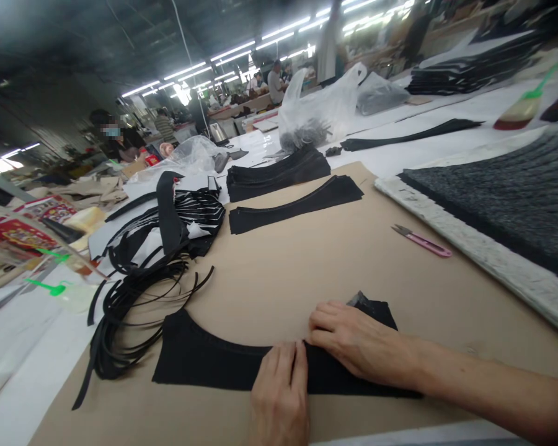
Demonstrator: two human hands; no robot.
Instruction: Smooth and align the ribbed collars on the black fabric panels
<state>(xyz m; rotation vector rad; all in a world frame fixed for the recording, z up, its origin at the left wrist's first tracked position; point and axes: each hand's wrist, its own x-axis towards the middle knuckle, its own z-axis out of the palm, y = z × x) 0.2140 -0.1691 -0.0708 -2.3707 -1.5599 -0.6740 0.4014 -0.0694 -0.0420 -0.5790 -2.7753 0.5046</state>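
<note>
A curved black fabric piece (214,356) lies across the brown sheet (270,279) in front of me. My left hand (281,390) presses on its middle, with the fingers together and their tips at the inner curved edge. Just to the right, my right hand (353,337) is closed at the same edge, its fingers curled and bunched on the fabric. The two hands' fingertips nearly meet. Beyond the right hand, the piece's far corner turns up and shows a greyish patch. Both thumbs are mostly hidden.
Thin black strips (125,322) lie coiled at left. Pink-handled thread snips (421,240) rest at right, near a white board (446,229) bearing dark grey fabric (502,192). More curved black pieces (297,201) are behind. Green-tipped bottles (69,294) stand at left. People work in the background.
</note>
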